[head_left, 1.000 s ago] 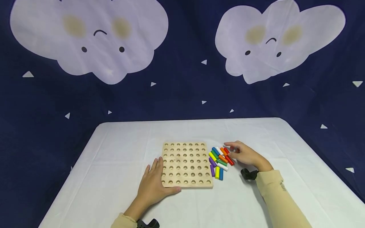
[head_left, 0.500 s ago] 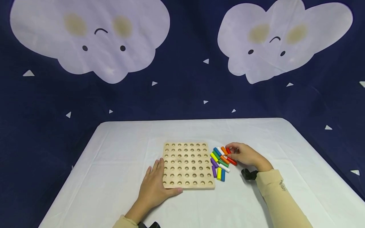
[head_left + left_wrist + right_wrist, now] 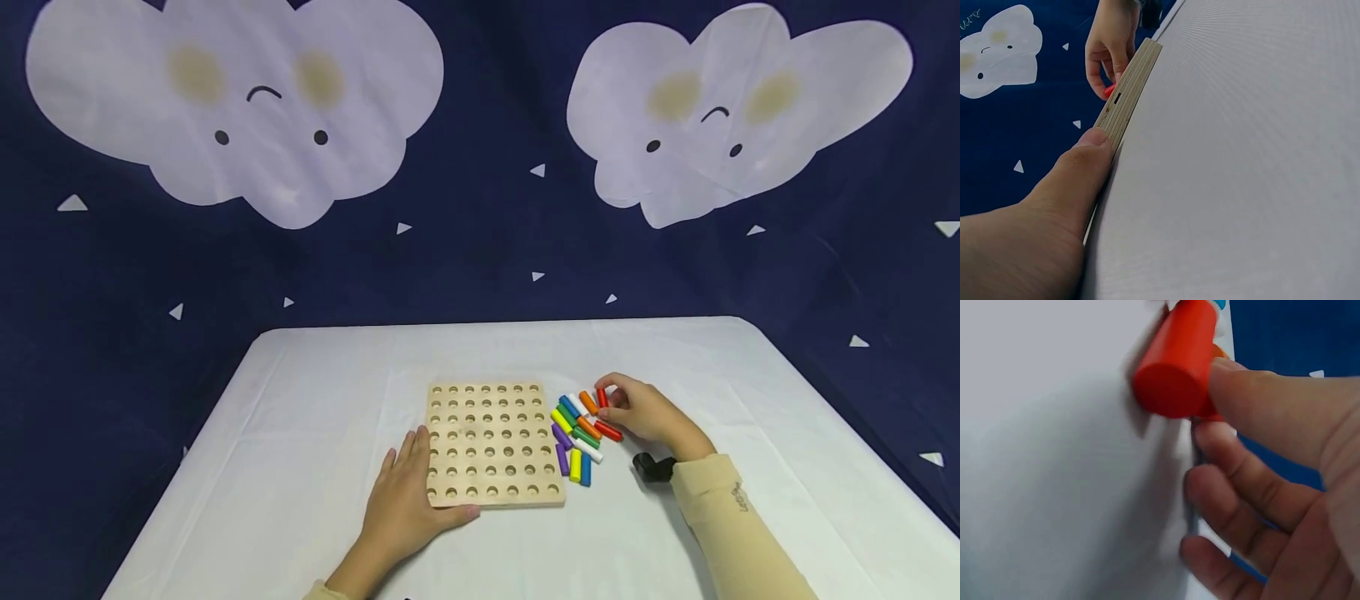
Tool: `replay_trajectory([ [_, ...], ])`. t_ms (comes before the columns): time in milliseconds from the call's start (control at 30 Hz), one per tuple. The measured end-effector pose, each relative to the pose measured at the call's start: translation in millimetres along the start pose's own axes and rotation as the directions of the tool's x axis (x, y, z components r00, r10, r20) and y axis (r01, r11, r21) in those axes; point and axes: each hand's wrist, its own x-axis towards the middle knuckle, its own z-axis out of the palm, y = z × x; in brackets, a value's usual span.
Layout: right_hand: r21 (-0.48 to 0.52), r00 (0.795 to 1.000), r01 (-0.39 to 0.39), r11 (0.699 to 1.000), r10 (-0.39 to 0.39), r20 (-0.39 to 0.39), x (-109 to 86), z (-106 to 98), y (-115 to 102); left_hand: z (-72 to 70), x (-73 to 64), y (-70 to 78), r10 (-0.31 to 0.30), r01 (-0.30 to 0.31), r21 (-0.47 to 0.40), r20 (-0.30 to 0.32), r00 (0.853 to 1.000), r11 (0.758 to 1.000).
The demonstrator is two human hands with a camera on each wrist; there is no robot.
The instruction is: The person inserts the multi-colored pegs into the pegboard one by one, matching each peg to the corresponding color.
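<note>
A pale wooden pegboard [image 3: 487,442] with rows of round holes lies flat on the table. My left hand [image 3: 402,498] rests at its near left corner, fingers straight along the left side and thumb [image 3: 1079,169] against the near edge. To the board's right is a cluster of coloured pegs. At the cluster's far right, my right hand [image 3: 643,408] pinches a red peg [image 3: 602,398] between thumb and fingers. Another red peg [image 3: 1175,362] lies close by on the cloth and partly covers the pinched one in the right wrist view.
Orange [image 3: 588,403], white, blue, green, yellow [image 3: 575,465] and purple pegs [image 3: 562,459] lie close together beside the board. White cloth covers the table [image 3: 300,400]. A dark blue curtain [image 3: 480,250] with clouds hangs behind it.
My right hand has closed its fingers on the far red peg, which now stands slightly apart from the neighbouring orange peg. My left hand stays at the board; the head view shifted slightly.
</note>
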Motion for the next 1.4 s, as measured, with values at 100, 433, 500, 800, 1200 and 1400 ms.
replay_trajectory([
  [100, 0.039, 0.999, 0.02, 0.999, -0.019, -0.027, -0.1, 2, 1, 0.5, -1.7, -0.9, 0.0, 0.0, -0.001, 0.002, 1.0, 1.0],
  [433, 0.146, 0.991, 0.097, 0.985, -0.082, -0.103, 14.5, 0, -15, -0.9, 0.5, -1.7, 0.003, -0.003, 0.013, -0.013, 1.0, 1.0],
  [500, 0.157, 0.989, 0.111, 0.981, -0.094, -0.111, 17.6, 1, -21, -1.5, 1.2, -1.7, 0.006, -0.005, 0.021, -0.015, 1.0, 1.0],
  [800, 0.22, 0.985, 0.165, 0.962, -0.147, -0.096, 34.2, 11, -47, -2.3, 2.4, -3.1, 0.001, -0.001, 0.019, -0.001, 1.0, 1.0],
  [1200, 0.161, 0.979, 0.202, 0.966, -0.201, -0.025, 58.3, 34, -82, 0.4, 1.5, -4.4, -0.002, 0.002, 0.016, -0.008, 1.0, 1.0],
  [1400, 0.087, 0.975, 0.221, 0.971, -0.218, -0.045, 61.2, 42, -90, 0.3, 2.5, -3.4, 0.003, -0.003, 0.013, -0.008, 1.0, 1.0],
])
